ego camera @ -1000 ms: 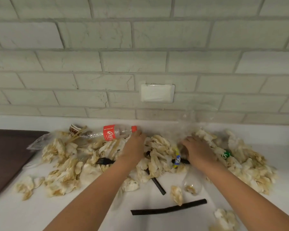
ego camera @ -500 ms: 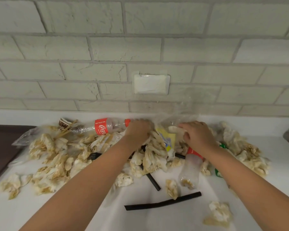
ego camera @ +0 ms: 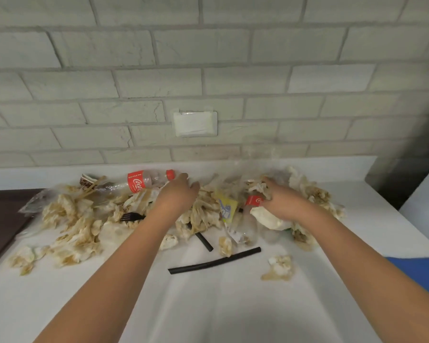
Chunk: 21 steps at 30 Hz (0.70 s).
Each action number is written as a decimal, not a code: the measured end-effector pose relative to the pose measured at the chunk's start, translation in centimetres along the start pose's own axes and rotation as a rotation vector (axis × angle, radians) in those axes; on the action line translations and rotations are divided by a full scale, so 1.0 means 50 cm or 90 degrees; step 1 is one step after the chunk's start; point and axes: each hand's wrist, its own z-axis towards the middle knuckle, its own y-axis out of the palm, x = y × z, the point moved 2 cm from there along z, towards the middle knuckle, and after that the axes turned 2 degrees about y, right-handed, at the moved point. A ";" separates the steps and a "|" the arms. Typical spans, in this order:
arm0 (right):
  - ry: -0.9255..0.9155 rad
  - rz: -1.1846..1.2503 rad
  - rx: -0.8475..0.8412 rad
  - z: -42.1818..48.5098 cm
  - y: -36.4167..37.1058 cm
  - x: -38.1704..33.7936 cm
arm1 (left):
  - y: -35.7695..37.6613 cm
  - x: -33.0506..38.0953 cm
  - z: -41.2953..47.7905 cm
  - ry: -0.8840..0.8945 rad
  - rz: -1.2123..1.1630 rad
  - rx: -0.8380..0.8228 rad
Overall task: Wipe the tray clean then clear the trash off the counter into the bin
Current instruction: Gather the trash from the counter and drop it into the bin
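Right grip (ego camera: 280, 204) clamps stained crumpled paper napkins (ego camera: 256, 186); left grip (ego camera: 177, 194) rests on the pile, hold unclear. When lifted, loose ones may tumble off the white desk (ego camera: 208, 305).

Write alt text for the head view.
Two hands dig into a heap of stained, crumpled paper napkins on a white counter: left hand beside a clear red-capped cola bottle, right hand clutching napkins. A dark brown tray lies far left.

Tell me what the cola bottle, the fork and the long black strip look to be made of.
Cola bottle: thin clear plastic, glossy, with a see-through body and a red printed label. Fork: probably black plastic, with a slight sheen and thin moulded tines. Long black strip: matte and gently bent, perhaps rubber or foam; the view cannot settle it.
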 end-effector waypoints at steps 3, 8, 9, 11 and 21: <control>-0.008 0.024 -0.020 -0.059 -0.011 0.020 | 0.013 0.012 -0.075 -0.024 -0.048 0.020; 0.031 0.362 -0.010 -0.218 -0.022 0.080 | 0.079 0.075 -0.235 -0.040 -0.354 0.017; 0.040 0.448 0.004 -0.256 -0.020 0.098 | 0.100 0.098 -0.271 -0.053 -0.431 -0.007; 0.093 0.592 0.021 -0.326 -0.005 0.149 | 0.149 0.145 -0.343 -0.084 -0.541 -0.061; 0.251 0.813 0.031 -0.746 0.101 0.515 | 0.447 0.362 -0.690 -0.140 -0.665 -0.382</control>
